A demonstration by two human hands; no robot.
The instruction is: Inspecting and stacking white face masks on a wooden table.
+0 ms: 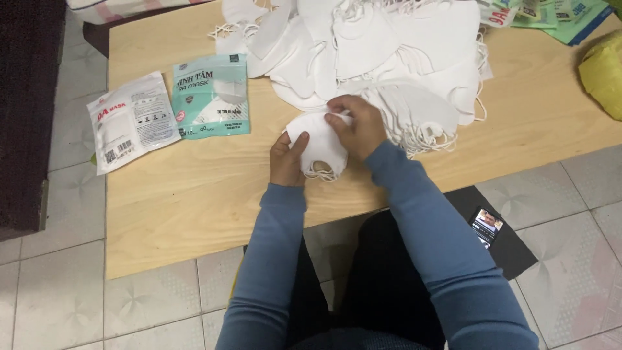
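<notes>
Both hands close on one white face mask [317, 144] at the near edge of the heap [389, 52] on the pale wooden table [194, 201]: left hand [287, 159] pinching its lower edge, right hand [356, 126] gripping the top. The soft, curved fabric is thin; its dangling elastic loops could snag neighbouring masks and drag them floorward.
</notes>
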